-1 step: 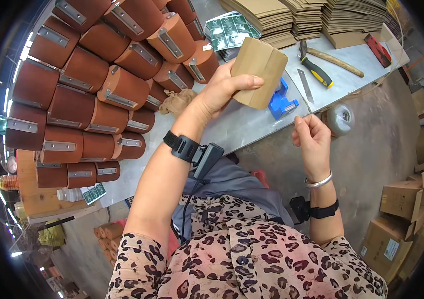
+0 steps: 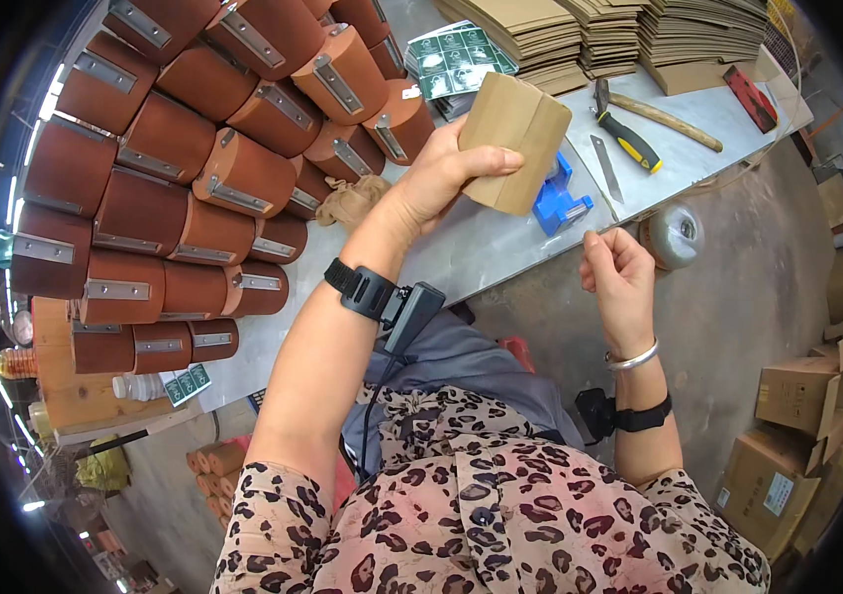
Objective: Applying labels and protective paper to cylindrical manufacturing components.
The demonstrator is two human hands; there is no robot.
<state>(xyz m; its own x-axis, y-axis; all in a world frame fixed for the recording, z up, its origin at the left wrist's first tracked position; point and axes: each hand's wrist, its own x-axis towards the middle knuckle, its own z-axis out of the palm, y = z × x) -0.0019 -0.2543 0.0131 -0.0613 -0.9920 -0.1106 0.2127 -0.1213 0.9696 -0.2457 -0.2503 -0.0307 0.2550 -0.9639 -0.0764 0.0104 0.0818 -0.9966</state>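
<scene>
Head view: positions are being read on a dial centred in the frame, twelve at the top.
Kraft carton (image 2: 527,121): being held up, tilted, toward 1 o'clock over the grey table (image 2: 486,252); the blue tape dispenser (image 2: 562,210) is showing just past its lower right edge, toward 2 o'clock. Contact between the two: cannot tell.
Left hand (image 2: 444,176): grasping the carton, thumb pressing across the near face; the remaining fingers are mostly hiding behind it.
Right hand (image 2: 621,272): hanging at 3 o'clock, apart from the carton, fingers curling inward, thumb resting close to the forefinger. Whether anything thin is being pinched: cannot tell.
Change: against the preceding picture, almost nothing is moving; the carton is sitting marginally higher, the right hand marginally leftward.
Bearing on work: the left hand appears to be supporting the carton alone; the right is adding no grip to it.
Tools: a black-and-yellow-handled tool (image 2: 631,144) and a loose blade (image 2: 606,170) are lying at 2 o'clock.
Stock: reddish-brown cylinders (image 2: 248,176) are crowding 9 to 11 o'clock; green label sheets (image 2: 459,59) are lying at 12.
</scene>
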